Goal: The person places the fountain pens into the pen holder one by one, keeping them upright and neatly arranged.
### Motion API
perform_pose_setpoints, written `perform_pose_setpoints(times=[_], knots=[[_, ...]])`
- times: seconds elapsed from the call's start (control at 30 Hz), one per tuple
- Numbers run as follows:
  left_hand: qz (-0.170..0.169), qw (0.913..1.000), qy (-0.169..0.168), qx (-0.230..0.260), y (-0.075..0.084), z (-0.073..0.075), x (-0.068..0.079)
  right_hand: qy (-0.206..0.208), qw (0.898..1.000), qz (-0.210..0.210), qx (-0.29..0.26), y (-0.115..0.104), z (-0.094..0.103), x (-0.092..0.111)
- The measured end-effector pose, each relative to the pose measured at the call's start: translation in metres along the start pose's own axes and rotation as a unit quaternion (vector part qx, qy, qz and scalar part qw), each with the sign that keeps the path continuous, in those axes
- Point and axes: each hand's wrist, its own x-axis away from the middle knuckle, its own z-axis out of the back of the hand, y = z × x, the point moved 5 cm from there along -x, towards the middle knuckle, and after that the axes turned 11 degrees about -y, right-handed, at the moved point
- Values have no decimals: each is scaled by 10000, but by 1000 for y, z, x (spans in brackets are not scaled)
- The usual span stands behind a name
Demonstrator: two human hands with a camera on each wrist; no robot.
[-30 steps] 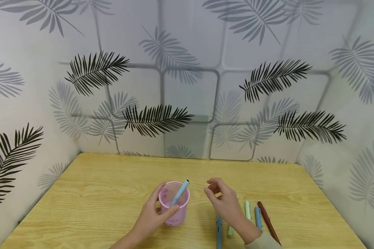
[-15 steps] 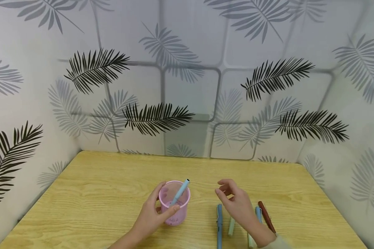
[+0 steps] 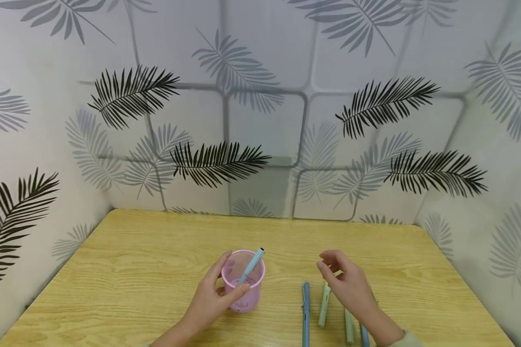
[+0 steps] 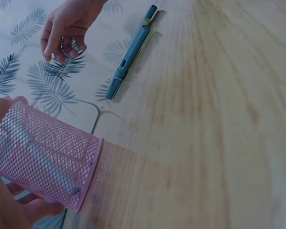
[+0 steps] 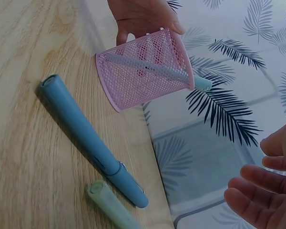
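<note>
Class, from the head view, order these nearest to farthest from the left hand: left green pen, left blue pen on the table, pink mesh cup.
1. Pink mesh cup, in the left hand.
2. Left blue pen, right of the cup.
3. Left green pen, farther right.

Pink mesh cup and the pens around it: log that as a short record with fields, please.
Container: pink mesh cup
Contents: light blue pen, leaning, its end above the rim
Left grip: wrapped around the cup
Right grip: raised, holding nothing
Pens on table: darker blue pen, two pale green pens, another blue pen partly hidden by the forearm
</note>
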Motion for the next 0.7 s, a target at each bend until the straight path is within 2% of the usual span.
perform_pose_setpoints(times=[0.13,0.27,0.43,0.7], knots=[[0,10000,-27,44,-7,1,-2,236,9990,360,87,-1,5,4],[-46,10000,-27,81,-8,1,-3,229,9985,437,218,0,9,6],[-56,9999,-56,98,-8,1,-3,201,9988,300,320,4,13,11],[-27,10000,-56,-15,-5,2,-2,-11,9995,-164,273,14,21,18]])
